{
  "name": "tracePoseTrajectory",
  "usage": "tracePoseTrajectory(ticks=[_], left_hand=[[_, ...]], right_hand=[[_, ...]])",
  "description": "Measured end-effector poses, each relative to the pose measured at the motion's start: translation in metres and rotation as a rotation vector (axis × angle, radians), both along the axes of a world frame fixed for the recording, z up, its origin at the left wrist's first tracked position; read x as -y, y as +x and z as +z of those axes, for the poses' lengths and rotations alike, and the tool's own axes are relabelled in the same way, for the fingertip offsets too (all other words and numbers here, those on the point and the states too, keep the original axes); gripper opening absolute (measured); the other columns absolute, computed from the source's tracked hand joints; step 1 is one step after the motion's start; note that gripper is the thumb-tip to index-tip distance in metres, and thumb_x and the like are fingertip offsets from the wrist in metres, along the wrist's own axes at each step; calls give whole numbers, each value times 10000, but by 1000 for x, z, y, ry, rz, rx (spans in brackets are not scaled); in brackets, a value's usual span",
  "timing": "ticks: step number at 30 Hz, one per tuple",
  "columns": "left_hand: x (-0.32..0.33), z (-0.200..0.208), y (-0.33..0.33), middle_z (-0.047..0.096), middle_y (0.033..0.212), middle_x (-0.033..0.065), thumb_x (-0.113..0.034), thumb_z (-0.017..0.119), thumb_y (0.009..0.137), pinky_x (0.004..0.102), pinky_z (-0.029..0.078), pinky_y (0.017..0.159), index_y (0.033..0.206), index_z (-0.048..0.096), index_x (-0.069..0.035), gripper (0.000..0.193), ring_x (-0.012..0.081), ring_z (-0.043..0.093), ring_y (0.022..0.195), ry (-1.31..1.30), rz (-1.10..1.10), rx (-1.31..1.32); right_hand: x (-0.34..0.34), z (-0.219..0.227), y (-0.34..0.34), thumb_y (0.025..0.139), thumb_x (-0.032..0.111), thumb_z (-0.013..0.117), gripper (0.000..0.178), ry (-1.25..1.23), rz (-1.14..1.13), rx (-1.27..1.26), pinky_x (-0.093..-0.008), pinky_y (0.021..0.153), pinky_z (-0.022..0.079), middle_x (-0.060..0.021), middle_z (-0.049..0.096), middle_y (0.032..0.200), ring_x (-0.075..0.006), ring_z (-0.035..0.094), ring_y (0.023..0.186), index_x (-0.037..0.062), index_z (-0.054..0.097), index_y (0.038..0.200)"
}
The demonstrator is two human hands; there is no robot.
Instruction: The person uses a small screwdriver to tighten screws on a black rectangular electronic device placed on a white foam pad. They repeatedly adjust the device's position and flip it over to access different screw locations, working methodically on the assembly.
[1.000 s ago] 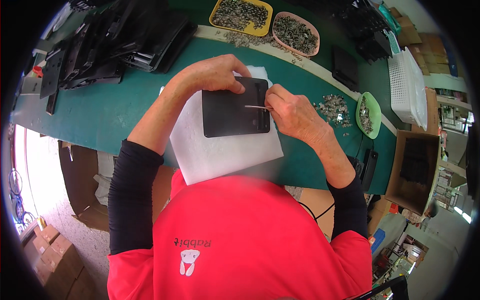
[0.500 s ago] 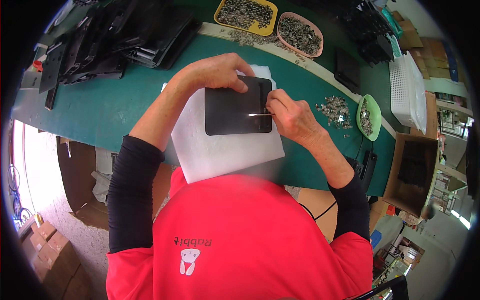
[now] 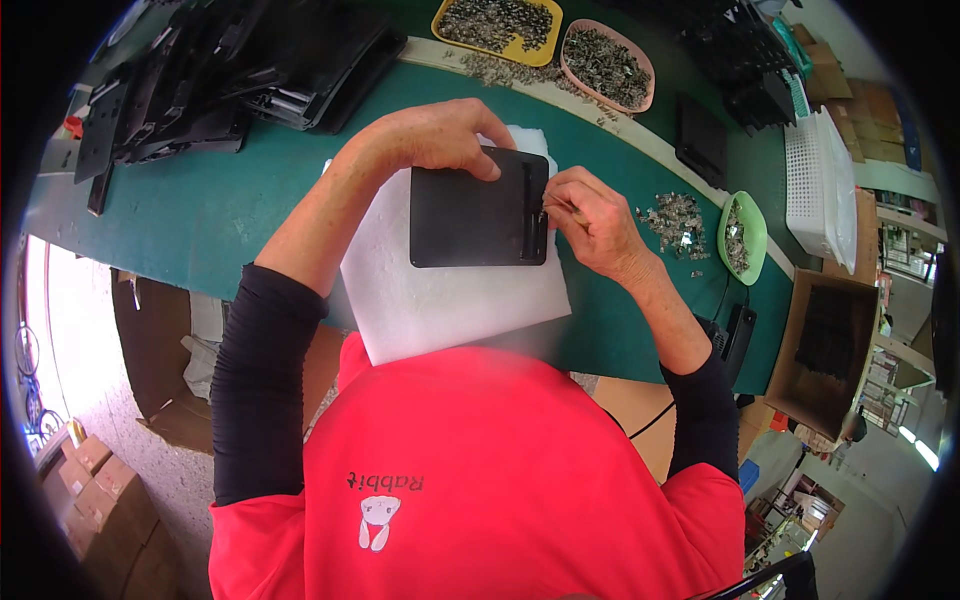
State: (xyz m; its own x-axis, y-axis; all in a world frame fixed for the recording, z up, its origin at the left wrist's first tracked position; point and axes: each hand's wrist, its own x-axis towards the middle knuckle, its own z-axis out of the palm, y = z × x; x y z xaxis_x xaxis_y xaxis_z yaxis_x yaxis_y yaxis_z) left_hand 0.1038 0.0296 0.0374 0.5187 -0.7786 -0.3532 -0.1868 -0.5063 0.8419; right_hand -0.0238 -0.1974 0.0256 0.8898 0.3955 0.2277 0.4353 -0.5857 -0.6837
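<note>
A flat black rectangular panel [image 3: 465, 215] lies on a white foam sheet [image 3: 450, 310] in front of me. A raised slot runs along its right side. My left hand [image 3: 455, 140] is closed over the panel's far edge, thumb on top and the other fingers partly hidden behind it. At the right edge of the panel, my right hand [image 3: 595, 220] is pinched closed, its fingertips by the slot. A thin metal tool [image 3: 577, 216] shows in part among those fingers; its exact kind is unclear. Whether a small part is also between the fingertips is hidden.
Small metal clips [image 3: 675, 222] lie loose right of my right hand, beside a green bowl [image 3: 741, 238] of them. A yellow tray [image 3: 497, 50] and a pink tray [image 3: 607, 66] stand at the back. Black panels [image 3: 290, 75] are stacked far left. A white basket [image 3: 818, 185] stands right.
The thin metal tool no longer extends across the panel and is now mostly within my right hand. That hand has shifted slightly right, while the left keeps its hold.
</note>
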Motion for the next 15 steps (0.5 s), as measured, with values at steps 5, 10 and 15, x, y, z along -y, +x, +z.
tracePoseTrajectory(ticks=[5,10,15], left_hand=[[0,3,0,710,952,133,-207,709,720,341,536,765,1137,714,-59,442,240,674,831,19,-8,-4],[0,5,-2,706,847,86,-118,713,779,300,515,685,1175,697,-58,401,152,628,718,-2,-16,1],[1,2,-2,710,862,93,-114,705,781,301,518,685,1180,695,-58,403,155,633,723,-4,-21,39]], right_hand=[[2,0,1,795,-49,631,131,-51,31,16,-378,637,515,-111,578,919,-332,613,764,12,549,877],[-1,6,-1,766,-92,630,164,-179,59,97,-337,605,526,-113,585,940,-281,625,705,-10,558,889],[-2,7,-1,729,-85,641,181,-244,75,164,-333,567,524,-105,580,932,-274,624,683,-7,564,874]])
